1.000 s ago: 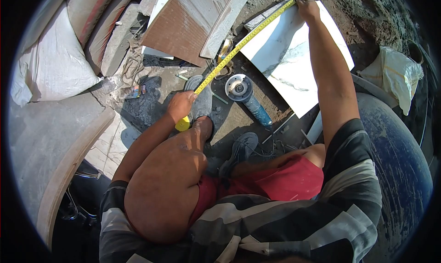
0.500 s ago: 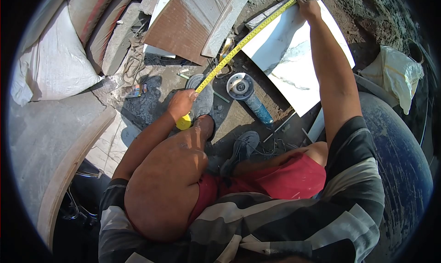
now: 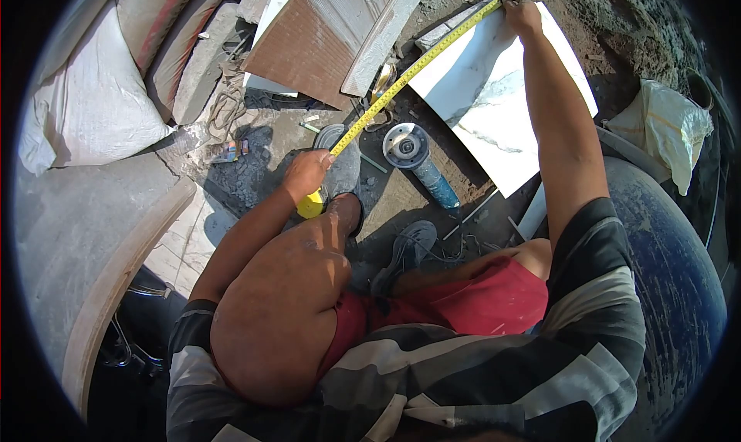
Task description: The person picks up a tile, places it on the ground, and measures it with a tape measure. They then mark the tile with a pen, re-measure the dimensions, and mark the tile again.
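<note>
A yellow tape measure (image 3: 417, 68) stretches between my two hands along the left edge of a white marbled tile (image 3: 494, 95). My left hand (image 3: 306, 173) is closed around the tape near its yellow case, which shows just below the fingers. At the tile's far corner, my right hand (image 3: 521, 16) pinches the tape's free end; its fingertips are partly hidden. Between the tape and my feet lies a blue angle grinder (image 3: 421, 164) with a round disc facing up.
Brown-backed tiles (image 3: 312, 37) lean at the top. A white sack (image 3: 100, 95) sits at the left, beside a grey curved slab (image 3: 85, 234). On the right stand a large dark blue drum (image 3: 664, 264) and a crumpled pale bag (image 3: 664, 126).
</note>
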Available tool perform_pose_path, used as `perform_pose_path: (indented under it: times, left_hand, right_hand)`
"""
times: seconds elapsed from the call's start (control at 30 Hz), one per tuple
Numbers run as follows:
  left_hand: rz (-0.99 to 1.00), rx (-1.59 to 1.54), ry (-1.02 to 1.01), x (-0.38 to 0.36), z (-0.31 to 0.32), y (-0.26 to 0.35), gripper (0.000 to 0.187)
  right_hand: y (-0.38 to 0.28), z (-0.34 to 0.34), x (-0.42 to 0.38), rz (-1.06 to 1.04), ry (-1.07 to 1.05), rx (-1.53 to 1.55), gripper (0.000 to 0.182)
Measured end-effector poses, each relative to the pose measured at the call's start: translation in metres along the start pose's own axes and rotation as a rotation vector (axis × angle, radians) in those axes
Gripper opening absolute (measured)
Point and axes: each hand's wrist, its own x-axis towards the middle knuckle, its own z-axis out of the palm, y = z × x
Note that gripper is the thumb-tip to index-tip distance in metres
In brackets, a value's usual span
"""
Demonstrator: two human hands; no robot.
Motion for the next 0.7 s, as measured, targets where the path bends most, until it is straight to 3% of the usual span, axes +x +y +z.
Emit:
perform_pose_path:
  times: [0.37, 0.43, 0.47, 0.5, 0.57, 0.63, 0.7]
  left_hand:
    - [0.029, -0.008, 0.040, -0.003, 0.000, 0.001, 0.028]
    - [0.049, -0.007, 0.044, -0.003, 0.002, -0.001, 0.028]
    - [0.060, -0.023, 0.083, -0.005, 0.004, -0.003, 0.027]
    - [0.073, -0.037, 0.120, -0.007, 0.005, -0.004, 0.027]
    - [0.116, -0.042, 0.163, -0.009, 0.009, -0.007, 0.029]
    - [0.159, -0.044, 0.197, -0.015, 0.009, -0.008, 0.031]
    - [0.116, -0.103, 0.236, -0.021, 0.003, -0.010, 0.033]
  right_hand:
    - [-0.001, 0.000, -0.003, 0.009, 0.019, -0.007, 0.028]
    - [0.007, 0.006, -0.001, 0.017, 0.024, 0.191, 0.032]
    - [-0.015, -0.007, -0.018, 0.074, 0.052, 0.459, 0.041]
    - [-0.012, -0.012, -0.033, 0.082, 0.061, 0.455, 0.041]
    - [-0.001, -0.026, -0.057, 0.127, 0.297, 0.480, 0.046]
    - [0.011, -0.051, -0.115, 0.339, 0.490, 0.323, 0.057]
    - [0.032, -0.063, -0.182, 0.726, 0.591, 0.225, 0.065]
